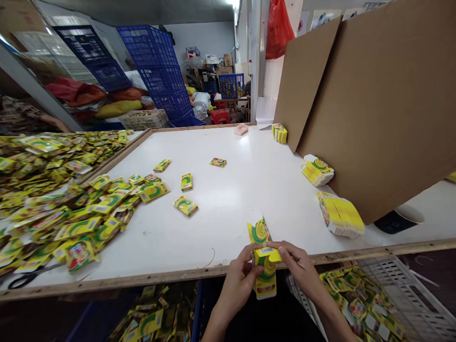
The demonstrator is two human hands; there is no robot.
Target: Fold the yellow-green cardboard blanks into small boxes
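At five o'clock, over the white table's (228, 209) near edge, our left hand (239, 276) grips a yellow carton (265, 271), green-swirled and barcoded, flaps open; our right hand (301, 266) pinches its edge at the barcode end.

One camera, worn on the person's head, looks forward and down from near above the left hand (239, 278) and right hand (298, 263), around six o'clock, across the table (228, 209) toward the far wall (212, 37) at twelve.
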